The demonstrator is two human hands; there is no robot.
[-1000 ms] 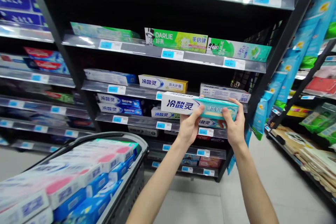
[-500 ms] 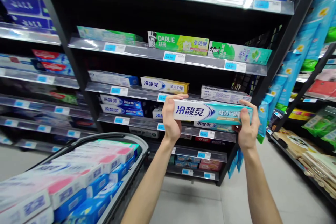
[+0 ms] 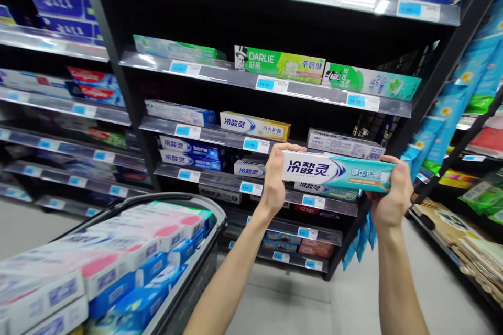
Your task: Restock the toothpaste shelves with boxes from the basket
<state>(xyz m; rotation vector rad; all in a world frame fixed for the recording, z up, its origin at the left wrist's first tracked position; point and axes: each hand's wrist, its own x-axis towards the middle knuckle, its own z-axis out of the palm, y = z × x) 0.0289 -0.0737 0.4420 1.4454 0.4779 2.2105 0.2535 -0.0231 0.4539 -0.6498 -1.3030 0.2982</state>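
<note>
Between my two hands, in front of the shelves, is a white and teal toothpaste box [image 3: 338, 170] with its printed front toward me. My left hand [image 3: 277, 178] grips its left end, fingers along the top edge. My right hand [image 3: 391, 193] is closed round the right end, with some fingers hidden behind the box. Just behind it, a similar teal toothpaste box [image 3: 334, 191] lies on a lower shelf, partly covered. A white and yellow toothpaste box [image 3: 255, 126] rests on the shelf above, left of my hands.
At lower left stands a dark basket [image 3: 210, 203] filled with toothpaste boxes [image 3: 104, 267]. Shelf edges [image 3: 267, 84] with price tags run across the view. Blue packets [image 3: 442, 110] hang at the right, beside another rack holding brown boards [image 3: 467, 241]. Grey floor tiles [image 3: 291, 303] lie below.
The box and both my hands have shifted to the right in view. My right fingers have moved off the box's front toward its end. Shelves appear slightly further right.
</note>
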